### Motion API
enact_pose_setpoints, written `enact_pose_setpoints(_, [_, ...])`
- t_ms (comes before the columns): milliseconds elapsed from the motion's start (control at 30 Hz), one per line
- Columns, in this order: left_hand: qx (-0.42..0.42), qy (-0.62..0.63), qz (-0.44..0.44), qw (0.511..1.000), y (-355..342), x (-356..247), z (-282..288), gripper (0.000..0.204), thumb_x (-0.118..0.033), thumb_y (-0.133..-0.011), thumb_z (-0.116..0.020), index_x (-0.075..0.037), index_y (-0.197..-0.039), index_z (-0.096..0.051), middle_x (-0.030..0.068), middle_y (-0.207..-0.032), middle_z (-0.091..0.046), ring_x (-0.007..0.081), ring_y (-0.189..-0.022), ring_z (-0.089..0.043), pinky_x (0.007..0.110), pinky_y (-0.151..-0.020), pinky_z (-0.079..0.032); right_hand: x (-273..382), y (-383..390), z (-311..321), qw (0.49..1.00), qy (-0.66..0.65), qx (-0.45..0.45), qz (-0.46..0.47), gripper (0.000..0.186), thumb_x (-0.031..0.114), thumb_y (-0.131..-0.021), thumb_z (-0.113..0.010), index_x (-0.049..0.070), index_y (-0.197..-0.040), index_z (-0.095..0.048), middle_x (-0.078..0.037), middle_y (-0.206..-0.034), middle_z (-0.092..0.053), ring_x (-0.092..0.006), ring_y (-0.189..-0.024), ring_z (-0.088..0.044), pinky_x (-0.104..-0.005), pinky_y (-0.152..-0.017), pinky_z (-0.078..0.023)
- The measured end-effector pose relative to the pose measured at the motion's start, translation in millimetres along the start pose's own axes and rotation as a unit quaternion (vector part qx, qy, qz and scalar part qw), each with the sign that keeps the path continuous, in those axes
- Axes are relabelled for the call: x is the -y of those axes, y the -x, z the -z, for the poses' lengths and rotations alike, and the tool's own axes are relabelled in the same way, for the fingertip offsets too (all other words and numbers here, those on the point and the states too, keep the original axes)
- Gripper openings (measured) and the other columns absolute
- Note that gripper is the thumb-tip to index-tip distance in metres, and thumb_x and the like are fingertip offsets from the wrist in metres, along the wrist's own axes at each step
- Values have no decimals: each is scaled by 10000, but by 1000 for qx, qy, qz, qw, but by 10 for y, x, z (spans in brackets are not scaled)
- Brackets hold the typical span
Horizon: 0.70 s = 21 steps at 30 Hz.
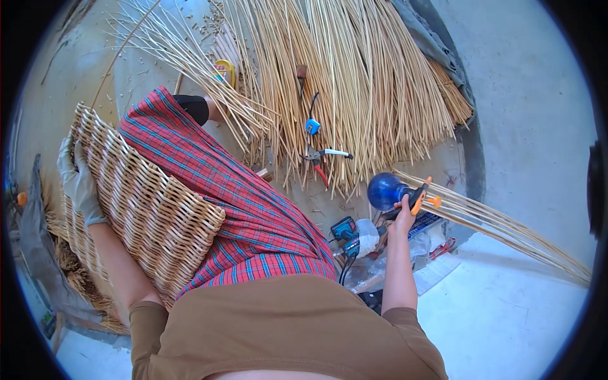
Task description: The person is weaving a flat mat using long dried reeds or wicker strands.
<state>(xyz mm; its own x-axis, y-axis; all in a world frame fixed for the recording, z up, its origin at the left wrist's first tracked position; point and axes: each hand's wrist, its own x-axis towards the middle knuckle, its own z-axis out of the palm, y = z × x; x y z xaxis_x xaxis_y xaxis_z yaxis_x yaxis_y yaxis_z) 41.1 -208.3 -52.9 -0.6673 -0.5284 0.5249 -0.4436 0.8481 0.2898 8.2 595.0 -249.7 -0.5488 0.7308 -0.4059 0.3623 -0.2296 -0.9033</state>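
Observation:
A woven wicker piece [152,209], pale with tight rows, leans across the left of my lap over a red plaid cloth [234,171]. My left hand [79,183], in a whitish glove, grips its far left edge; the fingertips bend round the rim. Out to the right, my bare right hand [403,218] is closed round the neck of a spray bottle [382,191] with a round blue body and an orange-and-black head. The bottle is tilted, its body toward the left, and it is held apart from the wicker piece. Part of the right fingers is hidden behind the sprayer head.
Long wicker rods [354,82] cover the floor ahead. On them lie pruning shears [316,157], a blue tape measure [312,126] and a wooden-handled tool [301,72]. Cordless drills [345,229] stand right of my lap. More rods [506,227] extend past my right hand.

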Motion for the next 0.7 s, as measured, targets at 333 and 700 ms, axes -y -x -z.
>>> enact_pose_setpoints(333, [-13,12,-60,998,-3,36,-112,376,-270,-1090,-627,-83,-1412,-674,135,-1431,-669,278,-1358,-606,393,-1174,-436,-870,-1237,308,998,10,-46,-47,535,350,-933,-864,33,-1284,-614,-125,-1127,-715,-252,-936,-690,-432,-835,-596])
enact_pose_setpoints(700, [-32,0,-10,999,-8,-352,162,372,-246,-1063,-670,-81,-1396,-693,167,-1430,-662,310,-1368,-604,420,-1181,-441,-401,302,-1566,757,458,453,108,278,289,-1034,-705,16,-1061,-753,-43,-746,-708,-144,-654,-667,-296,-631,-521])
